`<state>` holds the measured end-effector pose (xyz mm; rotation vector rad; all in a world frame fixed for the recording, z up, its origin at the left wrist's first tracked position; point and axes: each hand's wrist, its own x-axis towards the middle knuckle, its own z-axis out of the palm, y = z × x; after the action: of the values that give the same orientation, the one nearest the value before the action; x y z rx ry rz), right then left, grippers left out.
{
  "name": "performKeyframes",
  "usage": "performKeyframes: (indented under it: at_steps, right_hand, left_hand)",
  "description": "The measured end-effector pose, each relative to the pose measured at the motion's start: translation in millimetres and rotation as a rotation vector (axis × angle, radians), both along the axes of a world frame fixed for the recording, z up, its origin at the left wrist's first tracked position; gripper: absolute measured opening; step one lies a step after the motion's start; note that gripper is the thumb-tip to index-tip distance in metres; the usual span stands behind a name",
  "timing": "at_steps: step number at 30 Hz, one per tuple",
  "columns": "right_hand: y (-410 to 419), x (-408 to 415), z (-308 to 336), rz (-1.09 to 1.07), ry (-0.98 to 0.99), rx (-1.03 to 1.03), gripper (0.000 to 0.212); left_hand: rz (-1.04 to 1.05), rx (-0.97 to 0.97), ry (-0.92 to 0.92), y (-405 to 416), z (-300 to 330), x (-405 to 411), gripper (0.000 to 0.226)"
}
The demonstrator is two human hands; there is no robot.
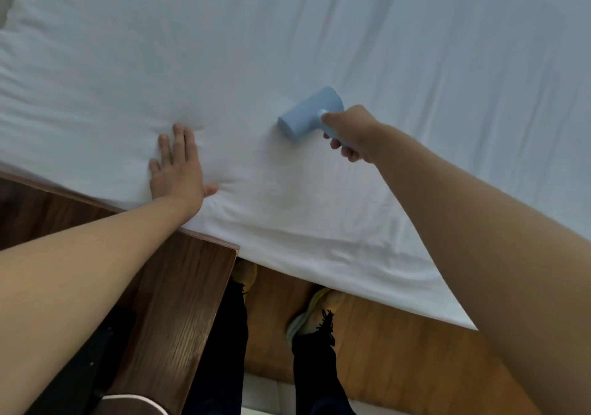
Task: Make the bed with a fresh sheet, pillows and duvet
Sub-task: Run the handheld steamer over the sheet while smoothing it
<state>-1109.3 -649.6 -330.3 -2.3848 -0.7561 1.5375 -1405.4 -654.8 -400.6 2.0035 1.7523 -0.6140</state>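
A white sheet (287,47) covers the bed and fills most of the view, with soft creases running across it. My left hand (177,165) presses flat on the sheet near the bed's near edge, fingers straight, denting the fabric. My right hand (350,133) grips the handle of a light blue T-shaped handheld device (308,112), whose cylindrical head lies against the sheet to the right of my left hand. No pillows or duvet are in view.
A dark wooden bedside table (179,293) stands against the bed at lower left, with a dark object on it. The sheet's edge (351,270) hangs over the bed side. My legs and shoes (307,318) stand on the wooden floor.
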Motion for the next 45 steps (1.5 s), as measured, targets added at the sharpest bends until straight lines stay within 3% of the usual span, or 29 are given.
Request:
performKeyframes:
  at_steps: [14, 21, 25, 29, 34, 40, 45]
  right_hand:
    - [-228.9, 38.1, 12.6, -0.232, 0.029, -0.204, 0.040]
    - [-270.7, 24.2, 15.2, -0.245, -0.096, -0.213, 0.045]
    - [-268.6, -1.2, 24.1, -0.381, -0.119, -0.237, 0.046]
    - [-240.6, -37.9, 36.6, -0.510, -0.093, -0.196, 0.050]
    - [-140.7, -88.5, 42.1, -0.487, 0.070, 0.005, 0.040]
    - [33.1, -113.3, 12.3, -0.184, 0.095, 0.230, 0.033]
    - [122.2, -107.4, -4.5, 0.082, -0.058, 0.148, 0.037]
  left_hand:
    - [0.004, -0.006, 0.015, -1.2, 3.7, 2.6, 0.119]
    - [-0.005, -0.009, 0.004, -0.4, 4.3, 0.2, 0.120]
    - [-0.012, -0.001, 0.009, -0.8, 4.3, -1.0, 0.120]
    - [-0.010, -0.001, 0.034, -0.6, 1.8, 2.1, 0.122]
    - [-0.020, 0.008, 0.063, -2.3, -1.2, 0.8, 0.125]
    - [0.007, 0.034, 0.051, -4.1, -7.0, 1.7, 0.124]
    - [0.022, 0.036, 0.037, -5.0, -7.3, 1.9, 0.125]
